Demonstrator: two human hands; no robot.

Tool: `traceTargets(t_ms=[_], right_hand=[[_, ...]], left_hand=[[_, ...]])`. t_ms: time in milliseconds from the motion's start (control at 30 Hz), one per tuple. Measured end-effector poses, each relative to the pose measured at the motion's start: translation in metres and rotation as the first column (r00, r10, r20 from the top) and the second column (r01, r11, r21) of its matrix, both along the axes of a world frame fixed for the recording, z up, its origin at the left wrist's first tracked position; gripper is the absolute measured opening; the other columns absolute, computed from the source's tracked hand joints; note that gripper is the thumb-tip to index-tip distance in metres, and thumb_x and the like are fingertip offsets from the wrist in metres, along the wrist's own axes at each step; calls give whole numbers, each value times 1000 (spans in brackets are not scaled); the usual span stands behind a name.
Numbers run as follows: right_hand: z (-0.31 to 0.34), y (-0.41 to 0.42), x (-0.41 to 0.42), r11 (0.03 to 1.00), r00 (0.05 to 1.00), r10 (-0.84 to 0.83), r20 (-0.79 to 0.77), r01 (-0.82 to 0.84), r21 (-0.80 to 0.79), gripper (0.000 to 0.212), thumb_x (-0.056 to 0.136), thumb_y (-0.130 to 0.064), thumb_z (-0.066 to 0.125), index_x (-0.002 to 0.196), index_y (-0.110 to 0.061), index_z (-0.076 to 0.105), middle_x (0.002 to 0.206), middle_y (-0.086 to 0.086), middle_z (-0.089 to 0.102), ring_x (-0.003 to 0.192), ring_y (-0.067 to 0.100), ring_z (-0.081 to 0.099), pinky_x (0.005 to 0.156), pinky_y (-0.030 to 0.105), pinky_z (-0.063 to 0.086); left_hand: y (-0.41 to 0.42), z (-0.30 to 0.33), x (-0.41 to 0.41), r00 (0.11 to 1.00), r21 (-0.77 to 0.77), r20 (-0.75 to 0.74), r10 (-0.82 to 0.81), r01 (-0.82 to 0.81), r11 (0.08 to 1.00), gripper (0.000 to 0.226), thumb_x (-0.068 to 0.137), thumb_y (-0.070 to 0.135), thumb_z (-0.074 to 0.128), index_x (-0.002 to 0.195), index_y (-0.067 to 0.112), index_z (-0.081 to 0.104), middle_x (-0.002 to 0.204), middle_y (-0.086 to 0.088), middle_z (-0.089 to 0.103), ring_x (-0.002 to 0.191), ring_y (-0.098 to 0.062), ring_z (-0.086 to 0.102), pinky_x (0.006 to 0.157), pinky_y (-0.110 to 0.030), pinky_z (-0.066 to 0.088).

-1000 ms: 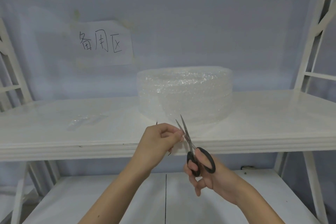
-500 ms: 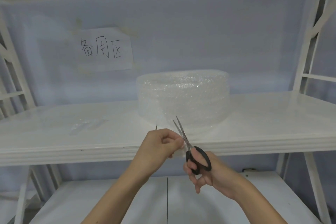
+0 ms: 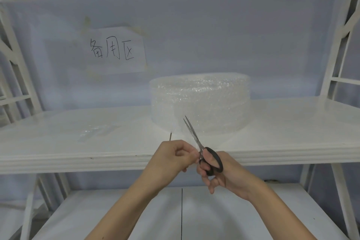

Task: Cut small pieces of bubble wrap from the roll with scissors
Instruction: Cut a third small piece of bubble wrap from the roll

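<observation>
Right hand (image 3: 220,173) grips scissors (image 3: 202,150), blades nearly closed, left hand (image 3: 173,159) pinching the clear strip off the roll (image 3: 200,103) on the shelf (image 3: 292,128); fingertips sit beside the blades, so nicks or slack-film snagging look likely.

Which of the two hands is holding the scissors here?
The right hand, its fingers through the black handles of the scissors. The left hand instead pinches clear bubble wrap beside the blades.
</observation>
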State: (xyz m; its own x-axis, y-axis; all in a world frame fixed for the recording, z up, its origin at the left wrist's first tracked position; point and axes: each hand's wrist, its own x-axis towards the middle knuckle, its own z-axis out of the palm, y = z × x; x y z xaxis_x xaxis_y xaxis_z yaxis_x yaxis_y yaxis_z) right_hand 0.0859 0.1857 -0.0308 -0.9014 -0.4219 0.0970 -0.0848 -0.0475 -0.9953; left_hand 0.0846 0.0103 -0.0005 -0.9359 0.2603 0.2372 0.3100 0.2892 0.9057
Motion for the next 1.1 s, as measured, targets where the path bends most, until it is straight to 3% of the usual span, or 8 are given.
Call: traceTargets(t_ms=[233, 400, 533, 733, 867, 1100], right_hand=[[-3, -3, -1, 1000, 1000, -18, -5, 18, -9, 48, 75, -58, 61, 64, -14, 46, 65, 1, 51, 51, 18, 48, 45, 28, 48], [-2, -4, -1, 999, 999, -36, 3, 36, -10, 42, 82, -49, 58, 64, -14, 44, 65, 2, 49, 50, 18, 45, 44, 28, 47], [-2, -4, 0, 999, 999, -47, 4, 47, -3, 41, 82, -48, 58, 64, -14, 44, 65, 3, 48, 49, 18, 45, 45, 28, 47], [-3, -5, -1, 998, 998, -67, 15, 67, 21, 45, 80, -53, 60, 65, -13, 44, 64, 2, 50, 49, 18, 45, 45, 29, 47], [-3, -6, -1, 997, 998, -68, 14, 67, 22, 44, 80, -52, 59, 66, -13, 44, 64, 2, 49, 48, 18, 45, 45, 29, 47], [0, -6, -2, 998, 998, -56, 5, 56, 16, 45, 79, -53, 62, 62, -13, 50, 66, 3, 51, 51, 20, 47, 44, 29, 48]], left_hand=[[-10, -2, -3, 1000, 86, -9, 3, -2, 996, 10, 88, 19, 70, 88, 12, 77, 81, -5, 77, 62, -10, 59, 61, -19, 51], [-15, 1, -8, 994, 218, 51, 91, -100, 971, 30, 92, 38, 61, 91, 12, 76, 84, -2, 79, 57, -9, 58, 63, -22, 53], [-13, 8, -16, 978, 370, 153, 144, -192, 909, 50, 95, 53, 48, 93, 10, 72, 85, -7, 79, 61, -14, 60, 69, -32, 58], [-4, 7, -21, 990, 290, 101, 97, -123, 949, 23, 88, 34, 69, 95, 12, 70, 82, 0, 76, 62, -14, 61, 74, -34, 59], [3, 8, -25, 995, 270, 36, 97, -103, 957, 19, 91, 24, 67, 88, 6, 70, 72, 0, 71, 57, -10, 59, 64, -29, 57], [4, 6, -24, 998, 278, 21, 67, -70, 958, 17, 93, 23, 65, 81, 11, 70, 67, 3, 69, 57, -8, 59, 62, -26, 54]])
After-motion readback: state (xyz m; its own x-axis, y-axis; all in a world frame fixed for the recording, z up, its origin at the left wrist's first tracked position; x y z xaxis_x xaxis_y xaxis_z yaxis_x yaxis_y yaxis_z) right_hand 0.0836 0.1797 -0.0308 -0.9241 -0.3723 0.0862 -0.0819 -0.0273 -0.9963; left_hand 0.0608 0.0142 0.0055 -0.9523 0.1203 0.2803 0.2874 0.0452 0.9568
